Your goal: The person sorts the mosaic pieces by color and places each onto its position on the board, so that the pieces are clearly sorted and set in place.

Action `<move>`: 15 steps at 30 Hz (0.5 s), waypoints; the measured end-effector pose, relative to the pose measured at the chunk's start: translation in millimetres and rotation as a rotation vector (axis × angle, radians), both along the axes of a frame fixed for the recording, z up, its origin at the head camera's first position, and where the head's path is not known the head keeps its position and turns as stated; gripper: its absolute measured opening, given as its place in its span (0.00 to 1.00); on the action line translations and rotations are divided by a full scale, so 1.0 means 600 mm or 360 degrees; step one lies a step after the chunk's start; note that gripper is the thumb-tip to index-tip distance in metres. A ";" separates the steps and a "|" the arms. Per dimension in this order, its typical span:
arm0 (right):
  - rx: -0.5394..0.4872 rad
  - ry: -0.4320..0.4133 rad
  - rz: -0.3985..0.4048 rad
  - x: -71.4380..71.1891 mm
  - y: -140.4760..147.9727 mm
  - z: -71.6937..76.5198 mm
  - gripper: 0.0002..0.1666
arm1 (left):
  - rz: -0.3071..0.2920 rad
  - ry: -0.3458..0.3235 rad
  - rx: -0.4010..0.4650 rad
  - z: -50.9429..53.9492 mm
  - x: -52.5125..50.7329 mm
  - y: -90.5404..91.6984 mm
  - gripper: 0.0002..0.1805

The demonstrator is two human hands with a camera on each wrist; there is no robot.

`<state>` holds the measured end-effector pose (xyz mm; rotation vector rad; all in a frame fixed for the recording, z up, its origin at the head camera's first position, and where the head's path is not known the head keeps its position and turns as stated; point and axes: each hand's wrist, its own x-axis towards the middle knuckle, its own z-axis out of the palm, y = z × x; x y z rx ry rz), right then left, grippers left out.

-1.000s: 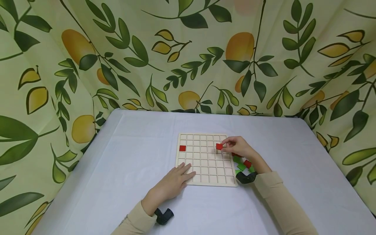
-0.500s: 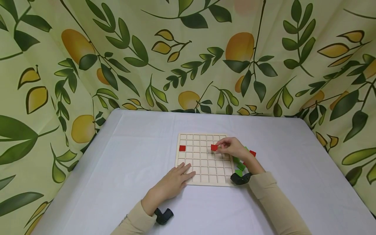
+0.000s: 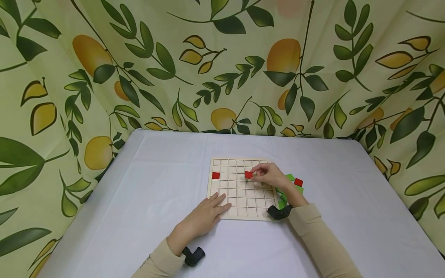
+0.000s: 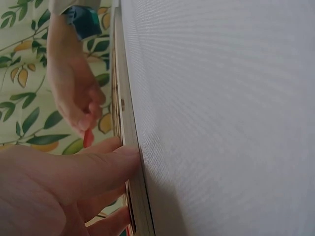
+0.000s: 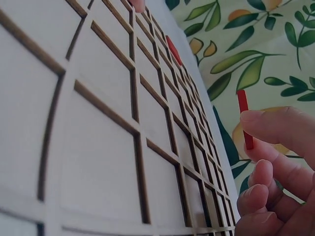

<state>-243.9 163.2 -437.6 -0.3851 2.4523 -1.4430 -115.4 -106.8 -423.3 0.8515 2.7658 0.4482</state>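
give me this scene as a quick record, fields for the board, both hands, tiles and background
board: wooden grid board on white tablecloth
left hand: rests on the board's near left part, fingers spread
right hand: pinches red square tile above the board, not touching it
tile on board: red tile, leftmost column, third row from far edge
loose tiles: green tiles and another red one, right of board, partly hidden by forearm
background: leaf-and-fruit-print curtain

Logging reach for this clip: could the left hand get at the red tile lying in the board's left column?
Probably yes: the left hand rests with fingers spread on the board, and only bare squares show between it and the red tile.
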 end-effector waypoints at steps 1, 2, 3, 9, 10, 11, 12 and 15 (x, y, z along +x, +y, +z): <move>0.0003 0.0000 -0.0002 0.000 -0.002 -0.001 0.19 | -0.0001 0.0002 0.0000 0.000 0.000 0.000 0.24; 0.0005 0.0002 -0.0002 0.000 -0.004 -0.001 0.19 | -0.0002 0.0003 0.0000 0.000 0.000 0.000 0.24; 0.0005 0.0002 -0.0004 0.000 -0.006 -0.001 0.19 | -0.0004 0.0006 -0.0001 0.000 -0.001 0.000 0.25; -0.0023 0.0000 -0.0011 0.000 -0.020 0.001 0.18 | -0.0013 0.0020 -0.0015 -0.002 -0.001 -0.001 0.25; -0.0032 -0.0003 -0.0011 0.001 -0.022 0.001 0.18 | -0.0014 0.0020 -0.0013 -0.002 -0.001 -0.001 0.25; -0.0039 -0.0004 -0.0009 0.001 -0.024 0.002 0.18 | -0.0013 0.0019 -0.0009 -0.002 -0.001 -0.001 0.25; -0.0044 0.0004 0.0003 0.002 -0.026 0.002 0.17 | -0.0014 0.0018 -0.0008 -0.002 -0.001 -0.001 0.24; -0.0045 0.0018 0.0018 0.003 -0.032 0.002 0.17 | -0.0008 0.0010 0.0002 -0.002 0.000 -0.001 0.24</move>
